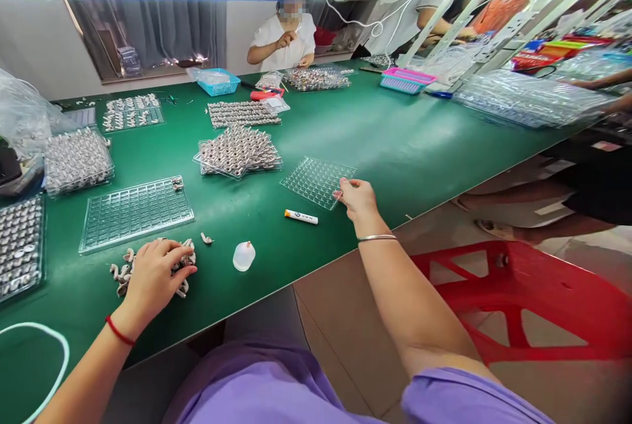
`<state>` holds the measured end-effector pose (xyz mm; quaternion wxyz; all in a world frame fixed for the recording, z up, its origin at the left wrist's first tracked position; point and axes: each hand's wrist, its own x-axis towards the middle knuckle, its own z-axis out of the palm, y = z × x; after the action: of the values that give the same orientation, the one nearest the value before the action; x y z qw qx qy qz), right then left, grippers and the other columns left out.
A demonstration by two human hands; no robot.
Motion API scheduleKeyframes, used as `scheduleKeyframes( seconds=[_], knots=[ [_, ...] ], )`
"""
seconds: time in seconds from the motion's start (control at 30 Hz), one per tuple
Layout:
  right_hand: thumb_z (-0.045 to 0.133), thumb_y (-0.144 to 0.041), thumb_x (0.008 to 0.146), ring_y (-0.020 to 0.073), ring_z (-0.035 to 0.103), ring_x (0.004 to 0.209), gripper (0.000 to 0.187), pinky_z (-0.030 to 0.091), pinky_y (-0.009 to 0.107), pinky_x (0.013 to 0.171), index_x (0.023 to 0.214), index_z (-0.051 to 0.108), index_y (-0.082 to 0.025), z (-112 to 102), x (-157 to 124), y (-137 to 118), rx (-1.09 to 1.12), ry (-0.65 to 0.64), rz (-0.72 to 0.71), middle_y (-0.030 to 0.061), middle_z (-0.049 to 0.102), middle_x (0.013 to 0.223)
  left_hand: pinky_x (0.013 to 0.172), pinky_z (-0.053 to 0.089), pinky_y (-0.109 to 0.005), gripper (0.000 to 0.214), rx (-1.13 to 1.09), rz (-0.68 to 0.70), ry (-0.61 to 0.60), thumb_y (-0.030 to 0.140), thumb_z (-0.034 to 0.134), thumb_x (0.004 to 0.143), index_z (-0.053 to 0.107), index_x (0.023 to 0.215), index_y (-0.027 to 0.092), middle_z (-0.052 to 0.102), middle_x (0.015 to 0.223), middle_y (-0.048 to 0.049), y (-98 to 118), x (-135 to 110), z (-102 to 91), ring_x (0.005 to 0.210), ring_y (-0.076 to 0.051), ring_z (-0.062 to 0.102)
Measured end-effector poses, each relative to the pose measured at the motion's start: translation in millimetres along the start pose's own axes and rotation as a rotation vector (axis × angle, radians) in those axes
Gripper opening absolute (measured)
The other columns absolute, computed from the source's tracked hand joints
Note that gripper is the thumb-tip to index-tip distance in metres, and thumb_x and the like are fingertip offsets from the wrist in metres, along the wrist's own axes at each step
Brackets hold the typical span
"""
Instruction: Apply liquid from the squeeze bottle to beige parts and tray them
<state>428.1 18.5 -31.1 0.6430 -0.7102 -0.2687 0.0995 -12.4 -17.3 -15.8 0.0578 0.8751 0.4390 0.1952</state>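
Observation:
My left hand [157,274] rests over a pile of small curved whitish pieces [123,287], thumb and fingers apart, its palm side hidden. One stray curved piece [206,238] lies to the right of the pile. With thumb and fingers, my right hand [356,197] pinches the near right corner of a clear plastic tray [316,180] with rows of pockets. Another clear gridded tray [135,213] lies beyond my left hand, with a few pieces in its far right corner. A white glue tube with an orange cap [301,216] and a small translucent bottle [243,256] lie between my hands.
Stacked filled trays [239,151] stand mid-table; more filled trays [76,159] and a tray of round pieces [20,246] are at left. A blue basket [217,81] is at the back. Across the table sits a person [286,39]. A red stool [553,305] stands at right.

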Motion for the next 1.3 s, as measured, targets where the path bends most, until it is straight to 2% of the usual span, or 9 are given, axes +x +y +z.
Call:
scheduleKeyframes(
  seconds=[0.2,0.4,0.53,0.67,0.83,1.07,1.1,1.17,1.3],
  knots=[
    [0.053,-0.020,0.090,0.0217,0.056,0.106,0.023,0.048,0.039,0.095,0.113,0.054,-0.018,3.7,-52.7,-15.6,-0.068,-0.199,-0.452,0.0142,0.057,0.117,0.082,0.049,-0.038,0.015,-0.012,0.129,-0.123,0.030,0.060,0.090,0.073,0.092,0.023,0.074,0.092,-0.0035,3.9,-4.0,-4.2,0.087,-0.023,0.067],
    [0.054,-0.007,0.090,0.0183,0.063,0.104,0.024,0.051,0.033,0.095,0.103,0.068,-0.021,104.0,-121.3,-54.8,-0.114,-1.174,-1.018,0.0061,0.070,0.110,0.075,0.052,-0.033,0.024,-0.012,0.120,0.056,0.038,0.054,0.095,0.066,0.103,0.018,0.073,0.090,-0.0046,3.2,-13.9,-10.7,0.081,-0.021,0.068],
    [0.069,-0.009,0.082,0.0226,0.061,0.103,0.018,0.049,0.039,0.097,0.098,0.070,-0.018,163.3,-138.5,-62.1,-0.169,-1.407,-1.118,0.0094,0.069,0.115,0.073,0.052,-0.029,0.020,-0.054,0.074,0.099,0.033,0.052,0.096,0.066,0.099,0.019,0.072,0.087,-0.0033,4.9,-19.0,-11.6,0.079,-0.018,0.068],
    [0.066,-0.008,0.084,0.0241,0.061,0.099,0.012,0.050,0.041,0.094,0.092,0.070,-0.015,165.2,-143.0,-52.6,-0.185,-1.475,-1.105,0.0115,0.070,0.106,0.067,0.052,-0.023,0.024,-0.162,0.048,0.073,0.026,0.048,0.097,0.071,0.105,0.023,0.070,0.086,-0.0019,5.0,-25.0,-14.7,0.076,-0.014,0.066],
    [0.058,-0.012,0.090,0.0220,0.061,0.108,0.015,0.049,0.040,0.099,0.101,0.068,-0.016,118.5,-122.2,-51.6,-0.120,-1.405,-1.016,0.0110,0.067,0.113,0.069,0.052,-0.021,0.019,-0.267,-0.027,0.093,0.033,0.062,0.090,0.073,0.103,0.024,0.072,0.088,-0.0001,5.2,-28.6,-15.3,0.077,-0.013,0.068],
    [0.055,-0.010,0.090,0.0167,0.065,0.082,0.023,0.057,0.033,0.072,0.101,0.064,-0.029,3.7,-146.3,-86.2,0.289,-0.491,-0.711,0.0006,0.065,0.090,0.073,0.052,-0.025,0.011,-0.332,-0.121,0.143,0.026,0.064,0.088,0.072,0.096,0.026,0.071,0.086,0.0013,16.6,-29.9,-12.8,0.079,-0.014,0.067],
    [0.054,-0.009,0.089,0.0171,0.065,0.079,0.028,0.058,0.033,0.068,0.105,0.063,-0.031,-8.7,-161.0,-88.0,0.351,-0.474,-0.800,0.0002,0.065,0.086,0.073,0.052,-0.026,0.011,-0.325,-0.131,0.154,0.026,0.064,0.088,0.072,0.095,0.026,0.070,0.087,0.0010,18.3,-29.3,-12.7,0.079,-0.014,0.066],
    [0.054,-0.009,0.088,0.0169,0.066,0.079,0.035,0.061,0.032,0.067,0.116,0.059,-0.028,-20.5,-193.8,-85.3,0.358,-0.762,-0.914,0.0033,0.067,0.094,0.072,0.053,-0.027,0.011,-0.304,-0.137,0.189,0.028,0.063,0.088,0.073,0.093,0.028,0.067,0.088,0.0000,21.6,-27.4,-12.2,0.081,-0.015,0.064],
    [0.058,-0.013,0.091,0.0212,0.064,0.107,0.034,0.061,0.035,0.087,0.123,0.051,-0.020,6.6,-248.3,-64.1,0.292,-0.944,-0.729,0.0113,0.065,0.109,0.075,0.054,-0.028,0.009,-0.320,-0.135,0.237,0.027,0.066,0.086,0.073,0.092,0.027,0.065,0.092,-0.0006,30.1,-26.2,-9.6,0.086,-0.016,0.064]
  ],
)
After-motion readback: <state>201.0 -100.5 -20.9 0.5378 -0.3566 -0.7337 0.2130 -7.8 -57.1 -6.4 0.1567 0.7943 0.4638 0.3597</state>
